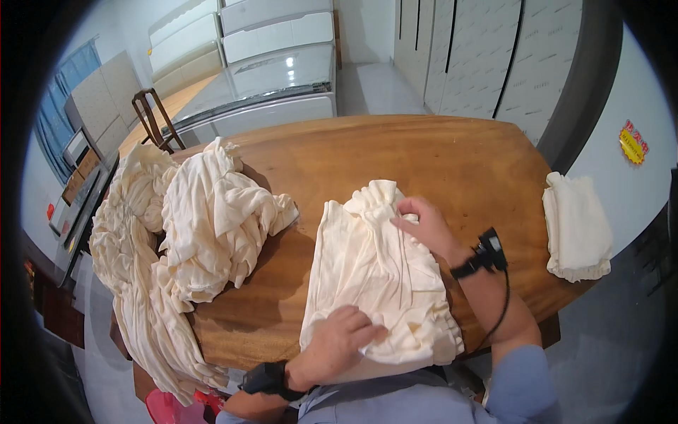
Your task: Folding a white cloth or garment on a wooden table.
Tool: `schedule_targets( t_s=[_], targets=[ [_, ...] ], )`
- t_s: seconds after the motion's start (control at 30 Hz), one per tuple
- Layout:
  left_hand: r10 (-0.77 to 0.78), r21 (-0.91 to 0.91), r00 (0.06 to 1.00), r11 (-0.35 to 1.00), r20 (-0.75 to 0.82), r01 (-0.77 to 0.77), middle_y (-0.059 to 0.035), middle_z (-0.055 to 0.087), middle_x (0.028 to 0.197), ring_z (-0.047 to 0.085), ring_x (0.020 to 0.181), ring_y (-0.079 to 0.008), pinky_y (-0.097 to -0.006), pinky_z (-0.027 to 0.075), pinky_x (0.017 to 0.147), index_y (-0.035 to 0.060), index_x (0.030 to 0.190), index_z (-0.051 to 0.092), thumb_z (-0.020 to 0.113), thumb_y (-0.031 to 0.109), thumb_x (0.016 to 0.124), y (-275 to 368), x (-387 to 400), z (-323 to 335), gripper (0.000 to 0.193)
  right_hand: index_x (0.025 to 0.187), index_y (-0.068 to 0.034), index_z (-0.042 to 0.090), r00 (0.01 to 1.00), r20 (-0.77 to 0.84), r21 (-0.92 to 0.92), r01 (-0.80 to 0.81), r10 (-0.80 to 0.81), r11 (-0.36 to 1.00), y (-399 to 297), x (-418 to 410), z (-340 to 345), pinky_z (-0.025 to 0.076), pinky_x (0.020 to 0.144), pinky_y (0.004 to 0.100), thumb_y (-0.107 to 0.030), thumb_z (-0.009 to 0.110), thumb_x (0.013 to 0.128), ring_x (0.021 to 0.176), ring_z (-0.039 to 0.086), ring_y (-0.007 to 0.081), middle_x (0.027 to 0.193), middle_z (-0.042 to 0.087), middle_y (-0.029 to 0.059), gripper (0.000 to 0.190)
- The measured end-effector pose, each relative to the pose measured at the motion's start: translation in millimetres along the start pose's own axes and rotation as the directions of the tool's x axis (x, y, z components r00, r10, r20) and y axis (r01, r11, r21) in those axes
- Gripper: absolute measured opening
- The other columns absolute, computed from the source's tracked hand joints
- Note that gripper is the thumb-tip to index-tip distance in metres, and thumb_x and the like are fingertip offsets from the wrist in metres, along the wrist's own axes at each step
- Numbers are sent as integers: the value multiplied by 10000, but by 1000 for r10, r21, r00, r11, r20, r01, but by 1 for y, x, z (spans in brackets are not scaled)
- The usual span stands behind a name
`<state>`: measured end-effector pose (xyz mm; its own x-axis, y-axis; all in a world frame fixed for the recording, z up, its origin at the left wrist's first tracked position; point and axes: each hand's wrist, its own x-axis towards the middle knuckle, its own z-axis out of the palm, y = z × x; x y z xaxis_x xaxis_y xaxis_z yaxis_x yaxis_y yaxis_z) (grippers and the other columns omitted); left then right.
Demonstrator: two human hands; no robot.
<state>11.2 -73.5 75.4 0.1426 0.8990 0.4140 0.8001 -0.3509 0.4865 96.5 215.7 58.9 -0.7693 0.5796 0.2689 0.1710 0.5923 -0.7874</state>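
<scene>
A cream cloth garment (371, 265), partly folded, lies in front of me at the near edge of the wooden table (413, 153). Its top end is gathered like an elastic band, and ruffles run down its right side. My right hand (424, 228) touches the upper right edge, thumb and forefinger apart with some fabric between them. Over the lower left part of the garment is my left hand (341, 342), its fingers curled towards the cloth. Whether either hand grips the fabric is hidden.
On the left, a crumpled heap of cream cloth (212, 228) hangs partly over the table's near edge. A folded cream bundle (577, 228) lies at the right edge. Beyond the table are a dark wooden chair (153, 116) and a plastic-covered bed (265, 74). A cable (503, 307) trails from my right wrist.
</scene>
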Motion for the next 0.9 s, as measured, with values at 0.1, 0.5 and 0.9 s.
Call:
schedule_targets(
  t_s=[0.1, 0.5, 0.9],
  targets=[
    [30, 28, 999, 999, 19, -31, -55, 559, 843, 565, 852, -255, -383, 472, 809, 73, 1013, 676, 667, -11, 576, 17, -4, 1, 445, 1186, -13, 598, 976, -197, -222, -136, 92, 966, 63, 54, 23, 470, 917, 355, -367, 799, 740, 1073, 608, 253, 1132, 646, 159, 604],
    [-9, 11, 999, 1000, 53, 9, -52, 575, 923, 577, 922, -241, -386, 462, 912, 73, 1083, 652, 677, 2, 552, 22, -14, 3, 536, 1008, -41, 650, 904, -254, -237, 288, -345, 928, -3, 50, 30, 497, 847, 364, -113, 731, 703, 990, 609, 307, 964, 650, 111, 324],
    [8, 24, 998, 1000, 56, -9, -58, 572, 884, 579, 885, -252, -391, 468, 895, 64, 1071, 647, 669, -3, 557, 27, -12, 2, 519, 1094, -35, 614, 691, 445, 5, 634, -570, 773, -63, -63, 2, 423, 967, 417, -109, 728, 780, 1150, 518, 298, 1249, 542, 134, 341]
  ],
)
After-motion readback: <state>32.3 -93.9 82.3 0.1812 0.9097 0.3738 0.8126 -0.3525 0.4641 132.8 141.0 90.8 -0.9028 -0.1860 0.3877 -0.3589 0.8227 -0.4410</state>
